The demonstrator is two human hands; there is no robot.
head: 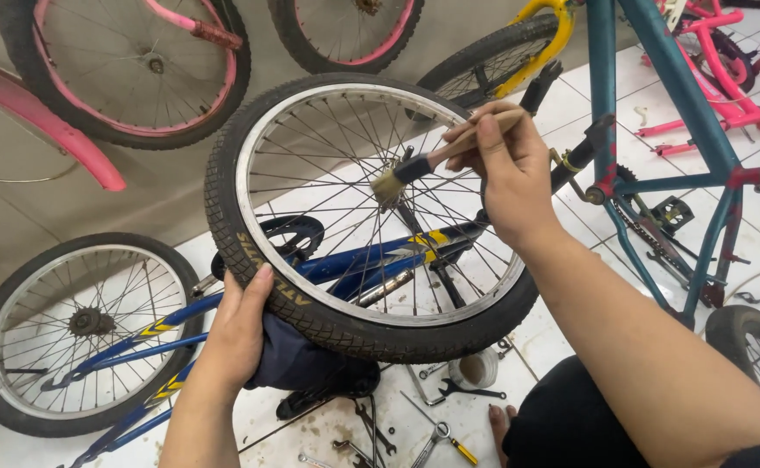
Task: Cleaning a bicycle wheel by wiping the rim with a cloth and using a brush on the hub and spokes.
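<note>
- Nearest, on the white tiled floor (562,104), loose tools (436,438) lie scattered: spanners, pliers and a screwdriver with a yellow handle, beside a small round container (475,371).
- The left hand (239,334) comes up from the near left and grips the lower left of the wheel's black tyre (224,208), thumb on the sidewall and fingers curled under the tread, closed firmly on it. A dark cloth (297,360) is bunched just beneath, touching the tyre.
- The bicycle wheel (371,217) is held upright in the middle of the scene, slightly tilted, its silver rim and spokes facing the camera.
- The right hand (505,169) reaches in from the near right, fingers pinched shut around the wooden handle of a small paintbrush (436,160). The bristles (387,186) touch the wheel at its hub.
- Behind the wheel a blue bicycle frame (354,264) lies on the floor, its own wheel (81,329) at the left.
- To the right stands a teal bicycle frame (683,95).
- Farthest, pink-rimmed wheels (128,65) lean at the far left, and a pink frame (727,78) lies at the far right.
</note>
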